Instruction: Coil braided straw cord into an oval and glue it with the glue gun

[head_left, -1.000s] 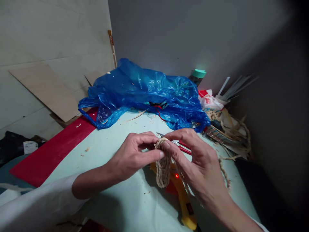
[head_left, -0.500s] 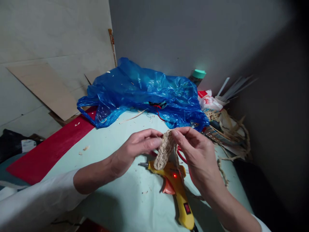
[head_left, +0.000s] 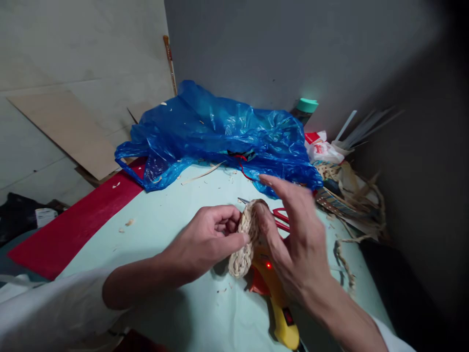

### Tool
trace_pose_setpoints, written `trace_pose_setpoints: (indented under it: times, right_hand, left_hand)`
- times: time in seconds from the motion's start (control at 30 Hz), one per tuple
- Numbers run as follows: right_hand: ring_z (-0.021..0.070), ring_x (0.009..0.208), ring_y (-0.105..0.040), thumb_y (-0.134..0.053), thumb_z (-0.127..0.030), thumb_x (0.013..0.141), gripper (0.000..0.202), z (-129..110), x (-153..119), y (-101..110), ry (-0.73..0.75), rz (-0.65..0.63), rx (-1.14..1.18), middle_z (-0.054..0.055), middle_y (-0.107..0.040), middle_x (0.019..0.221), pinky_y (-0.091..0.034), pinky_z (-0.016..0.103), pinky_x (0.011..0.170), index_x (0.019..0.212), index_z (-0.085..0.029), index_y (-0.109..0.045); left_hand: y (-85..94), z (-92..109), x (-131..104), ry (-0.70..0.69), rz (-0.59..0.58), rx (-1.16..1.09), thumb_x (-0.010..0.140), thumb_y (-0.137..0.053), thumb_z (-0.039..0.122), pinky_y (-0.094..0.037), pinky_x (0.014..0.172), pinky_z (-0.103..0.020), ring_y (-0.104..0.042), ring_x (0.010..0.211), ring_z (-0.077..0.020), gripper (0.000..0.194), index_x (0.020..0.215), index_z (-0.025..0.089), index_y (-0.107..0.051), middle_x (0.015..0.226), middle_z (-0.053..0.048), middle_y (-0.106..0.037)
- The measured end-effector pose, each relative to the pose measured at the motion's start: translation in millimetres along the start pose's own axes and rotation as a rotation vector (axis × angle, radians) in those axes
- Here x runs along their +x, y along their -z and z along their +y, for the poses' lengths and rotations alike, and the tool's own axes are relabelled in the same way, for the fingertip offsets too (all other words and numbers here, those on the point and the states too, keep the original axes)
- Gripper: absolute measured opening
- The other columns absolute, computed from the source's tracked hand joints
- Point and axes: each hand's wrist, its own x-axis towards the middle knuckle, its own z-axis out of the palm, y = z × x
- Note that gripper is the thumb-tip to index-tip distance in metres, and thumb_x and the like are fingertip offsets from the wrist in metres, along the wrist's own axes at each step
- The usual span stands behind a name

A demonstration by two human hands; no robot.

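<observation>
A coiled strip of braided straw (head_left: 242, 252) hangs tilted above the table, pinched between the thumb and fingers of my left hand (head_left: 207, 239). On the other side, my right hand (head_left: 296, 234) has its index finger lifted and spread from the thumb. That thumb is by the upper end of the braid; whether it presses on it I cannot tell. Below lies a yellow glue gun (head_left: 280, 318) with a lit red light, partly hidden by the braid and my right hand. Red-handled scissors (head_left: 281, 220) lie behind the braid, mostly covered.
A crumpled blue plastic bag (head_left: 220, 127) spreads across the back of the pale green table (head_left: 154, 234). Red material (head_left: 73, 230) lies at left. Woven scraps (head_left: 340, 195), a braided cord (head_left: 344, 259) and glue sticks (head_left: 370, 129) are at right.
The braided strip has come lower and nearer to me, with my left thumb now across its front. My right index finger has lifted away from the strip. The scissors show more.
</observation>
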Motion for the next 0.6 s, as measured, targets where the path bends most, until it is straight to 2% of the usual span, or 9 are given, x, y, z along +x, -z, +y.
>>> trace_pose_setpoints:
  times: [0.07, 0.1, 0.13, 0.2, 0.3, 0.33, 0.4, 0.5, 0.6]
  right_hand:
    - [0.0317, 0.121, -0.056, -0.062, -0.013, 0.095, 0.019, -3.7, 3.4, 3.7, 0.360, 0.075, -0.312, 0.012, -0.062, 0.131, -0.038, 0.057, 0.105, 0.113, -0.018, -0.070]
    - [0.0319, 0.122, -0.056, -0.064, -0.009, 0.093, 0.016, -6.6, 5.1, 6.6, 0.481, 0.083, -0.368, 0.011, -0.063, 0.131, -0.035, 0.058, 0.108, 0.104, -0.017, -0.071]
    - [0.0308, 0.122, -0.056, -0.066, -0.006, 0.091, 0.014, -10.2, 6.8, 10.5, 0.506, 0.070, -0.332, 0.008, -0.064, 0.130, -0.033, 0.057, 0.111, 0.098, -0.018, -0.072]
    - [0.0265, 0.120, -0.059, -0.065, -0.008, 0.093, 0.016, -17.8, 11.2, 21.4, 0.358, 0.017, -0.108, 0.003, -0.067, 0.126, -0.035, 0.052, 0.113, 0.096, -0.022, -0.072]
    - [0.0219, 0.125, -0.058, -0.035, -0.018, 0.106, 0.035, -21.5, 21.4, 42.1, -0.094, -0.026, 0.346, 0.002, -0.063, 0.130, -0.049, 0.045, 0.106, 0.113, -0.028, -0.068]
    - [0.0216, 0.132, -0.053, -0.028, -0.020, 0.107, 0.042, -18.4, 24.9, 47.9, -0.285, 0.018, 0.600, 0.003, -0.058, 0.136, -0.047, 0.043, 0.109, 0.113, -0.027, -0.068]
    - [0.0199, 0.130, -0.053, -0.028, -0.023, 0.106, 0.041, -5.6, 29.9, 54.2, -0.528, 0.135, 0.902, 0.006, -0.056, 0.136, -0.050, 0.036, 0.106, 0.105, -0.023, -0.070]
    - [0.0146, 0.096, -0.061, -0.054, -0.028, 0.099, 0.019, 20.2, 29.7, 48.9, -0.654, 0.102, 0.982, 0.007, -0.061, 0.111, -0.055, 0.023, 0.082, 0.101, -0.021, -0.071]
    - [0.0111, 0.068, -0.047, -0.069, -0.034, 0.091, 0.023, 35.0, 24.4, 35.7, -0.627, 0.043, 0.946, 0.003, -0.049, 0.078, -0.046, 0.020, 0.061, 0.077, -0.016, -0.064]
  left_hand:
    - [-0.7, -1.3, 0.0, 0.007, -0.006, -0.021, 0.077, -0.067, 0.019, -0.046, 0.075, -0.030, -0.058, 0.080, -0.0159, 0.009, 0.083, 0.015, -0.061, 0.082, -0.002, -0.062]
    - [-0.8, -1.7, 0.2, 0.004, -0.007, -0.027, 0.076, -0.067, 0.017, -0.047, 0.077, -0.030, -0.058, 0.081, -0.0162, 0.009, 0.082, 0.015, -0.061, 0.082, -0.002, -0.062]
    - [-0.5, -1.8, 0.5, 0.003, -0.012, -0.026, 0.075, -0.067, 0.016, -0.047, 0.078, -0.030, -0.059, 0.081, -0.0162, 0.008, 0.081, 0.015, -0.061, 0.082, -0.002, -0.063]
    - [1.1, -1.9, 2.0, 0.016, 0.000, -0.010, 0.075, -0.067, 0.017, -0.047, 0.076, -0.030, -0.059, 0.078, -0.0158, 0.008, 0.080, 0.015, -0.061, 0.079, -0.001, -0.063]
    - [5.9, -2.5, 6.1, 0.033, 0.073, -0.001, 0.077, -0.070, 0.023, -0.045, 0.069, -0.027, -0.060, 0.074, -0.0149, 0.012, 0.080, 0.015, -0.062, 0.081, -0.003, -0.065]
    - [7.6, -2.9, 7.7, 0.029, 0.094, -0.009, 0.078, -0.071, 0.025, -0.045, 0.067, -0.026, -0.060, 0.073, -0.0144, 0.014, 0.080, 0.015, -0.062, 0.082, -0.004, -0.065]
    - [10.3, -3.9, 10.6, 0.006, 0.111, -0.040, 0.079, -0.072, 0.027, -0.045, 0.066, -0.025, -0.060, 0.073, -0.0137, 0.016, 0.079, 0.015, -0.062, 0.082, -0.004, -0.066]
    - [11.0, -4.8, 12.8, -0.004, 0.108, -0.109, 0.081, -0.073, 0.027, -0.048, 0.069, -0.025, -0.062, 0.076, -0.0139, 0.015, 0.084, 0.015, -0.064, 0.082, -0.003, -0.066]
    - [9.3, -4.8, 12.8, -0.002, 0.112, -0.158, 0.082, -0.073, 0.026, -0.050, 0.071, -0.024, -0.063, 0.076, -0.0135, 0.015, 0.088, 0.014, -0.067, 0.082, -0.003, -0.067]
